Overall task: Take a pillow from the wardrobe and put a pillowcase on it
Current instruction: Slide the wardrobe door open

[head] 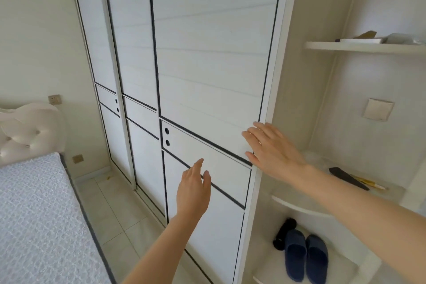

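Note:
A tall white wardrobe (207,53) with black trim lines fills the middle of the view, and its sliding doors are closed. My right hand (272,152) lies flat, fingers spread, against the right edge of the nearest door at waist height. My left hand (193,189) hovers open just in front of the same door's lower panel, holding nothing. Two dark round holes (167,137) sit at the door's left edge. No pillow or pillowcase is visible.
A bed (34,214) with a white textured cover and tufted headboard (27,134) stands at the left. Right of the wardrobe are corner shelves (359,47), with blue slippers (306,258) on the lowest one and a dark flat object (348,177) on the middle one.

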